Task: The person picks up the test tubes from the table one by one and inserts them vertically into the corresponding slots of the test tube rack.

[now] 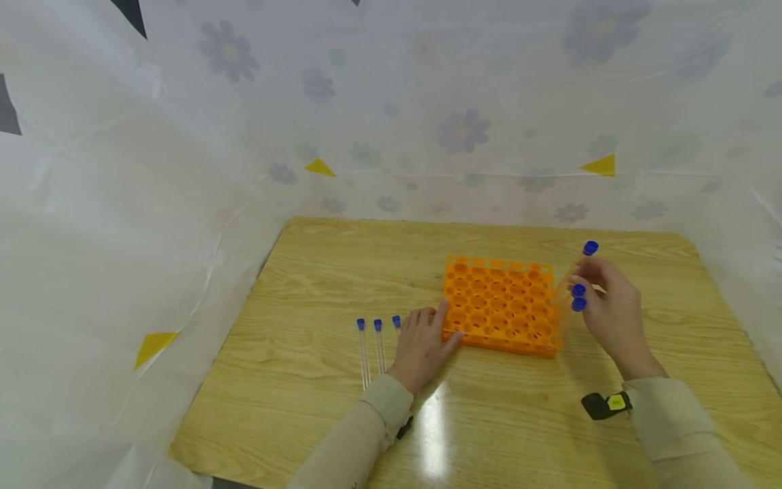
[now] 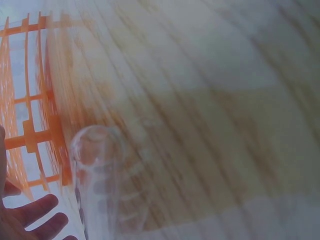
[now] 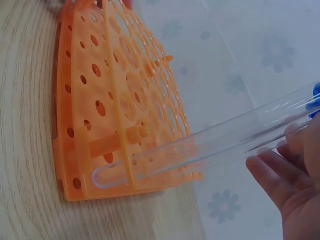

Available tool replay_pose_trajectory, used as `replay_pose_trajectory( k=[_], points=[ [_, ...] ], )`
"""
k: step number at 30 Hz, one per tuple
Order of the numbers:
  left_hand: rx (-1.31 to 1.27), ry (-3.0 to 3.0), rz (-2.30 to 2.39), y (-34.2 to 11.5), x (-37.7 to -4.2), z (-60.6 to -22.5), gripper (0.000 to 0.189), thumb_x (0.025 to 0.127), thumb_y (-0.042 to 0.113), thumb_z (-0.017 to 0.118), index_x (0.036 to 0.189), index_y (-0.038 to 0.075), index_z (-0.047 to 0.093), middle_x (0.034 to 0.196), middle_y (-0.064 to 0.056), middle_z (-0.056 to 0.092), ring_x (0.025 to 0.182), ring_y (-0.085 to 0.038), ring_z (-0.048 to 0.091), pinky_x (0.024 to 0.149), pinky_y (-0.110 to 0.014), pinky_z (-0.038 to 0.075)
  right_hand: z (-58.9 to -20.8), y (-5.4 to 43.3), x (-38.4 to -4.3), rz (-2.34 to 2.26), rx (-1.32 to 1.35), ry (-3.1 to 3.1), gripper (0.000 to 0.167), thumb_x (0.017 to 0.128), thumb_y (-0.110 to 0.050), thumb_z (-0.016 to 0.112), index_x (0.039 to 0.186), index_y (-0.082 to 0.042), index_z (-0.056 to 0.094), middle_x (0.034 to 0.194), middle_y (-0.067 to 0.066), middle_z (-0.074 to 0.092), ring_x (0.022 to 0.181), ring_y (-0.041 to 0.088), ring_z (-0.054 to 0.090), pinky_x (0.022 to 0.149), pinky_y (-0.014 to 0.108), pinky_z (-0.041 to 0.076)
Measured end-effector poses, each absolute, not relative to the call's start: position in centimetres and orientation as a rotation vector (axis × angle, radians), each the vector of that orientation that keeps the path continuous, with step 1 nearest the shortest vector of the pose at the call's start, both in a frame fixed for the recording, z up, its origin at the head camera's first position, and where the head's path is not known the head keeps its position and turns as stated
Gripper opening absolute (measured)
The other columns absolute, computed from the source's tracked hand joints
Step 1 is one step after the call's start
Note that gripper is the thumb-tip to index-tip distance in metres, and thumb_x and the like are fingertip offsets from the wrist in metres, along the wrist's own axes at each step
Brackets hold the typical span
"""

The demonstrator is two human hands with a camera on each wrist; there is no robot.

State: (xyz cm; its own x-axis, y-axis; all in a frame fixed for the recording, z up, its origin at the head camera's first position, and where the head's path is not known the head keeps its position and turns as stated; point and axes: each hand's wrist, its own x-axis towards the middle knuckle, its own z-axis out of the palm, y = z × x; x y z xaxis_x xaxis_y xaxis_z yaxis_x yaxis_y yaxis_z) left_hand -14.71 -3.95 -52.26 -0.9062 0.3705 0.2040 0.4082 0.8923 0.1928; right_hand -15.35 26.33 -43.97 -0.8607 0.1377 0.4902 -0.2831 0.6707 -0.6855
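My right hand (image 1: 613, 319) pinches clear test tubes (image 3: 220, 140), with three blue caps (image 1: 578, 291) showing around it in the head view. One tube tilts away from the others. In the right wrist view a rounded tube end overlaps the near end of the orange tube rack (image 1: 497, 302); I cannot tell whether it touches. My left hand (image 1: 424, 346) rests at the rack's front left corner, with its thumb along the front edge and index finger at the left side. Its other fingers (image 2: 37, 210) extend loosely beside the rack.
Three more blue-capped tubes (image 1: 361, 346) lie side by side on the wooden table (image 1: 293, 421), left of the left hand, which partly covers the nearest. White flowered sheeting (image 1: 391, 115) walls in the back and sides. Yellow tape pieces (image 1: 601, 166) mark the sheeting.
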Motion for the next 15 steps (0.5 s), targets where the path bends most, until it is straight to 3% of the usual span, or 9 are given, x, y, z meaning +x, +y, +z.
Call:
replay_pose_trajectory(
  k=[4,11,15],
  points=[
    [-0.597,-2.913,-0.351,-3.9,-14.8,-52.3,0.069,0.102,0.058,0.039,0.156,0.017,0.029,0.124,-0.007,0.059,0.117,-0.026,0.055,0.101,-0.042,0.047,-44.1,26.4,-15.4,1.092,0.099,-2.415,0.025,0.096,-0.01,0.063,0.12,-0.001,0.061,0.102,0.001,0.062,0.097,0.005,0.063,0.079,-0.004,0.039],
    [-0.598,-2.916,-0.343,-3.9,-14.7,-52.0,0.069,0.102,0.058,0.038,0.156,0.017,0.029,0.124,-0.007,0.059,0.117,-0.026,0.055,0.101,-0.042,0.047,-44.9,26.5,-15.5,1.123,0.115,-2.463,0.024,0.097,-0.006,0.061,0.12,-0.001,0.06,0.104,0.01,0.063,0.094,-0.008,0.058,0.078,-0.005,0.038],
    [-0.594,-2.9,-0.329,-4.0,-14.6,-52.1,0.069,0.102,0.058,0.039,0.156,0.017,0.029,0.123,-0.007,0.059,0.117,-0.026,0.056,0.1,-0.042,0.048,-45.2,26.6,-15.6,1.103,0.108,-2.495,0.025,0.097,-0.002,0.059,0.122,-0.003,0.061,0.106,0.013,0.064,0.095,0.004,0.062,0.079,-0.005,0.038]
  ],
)
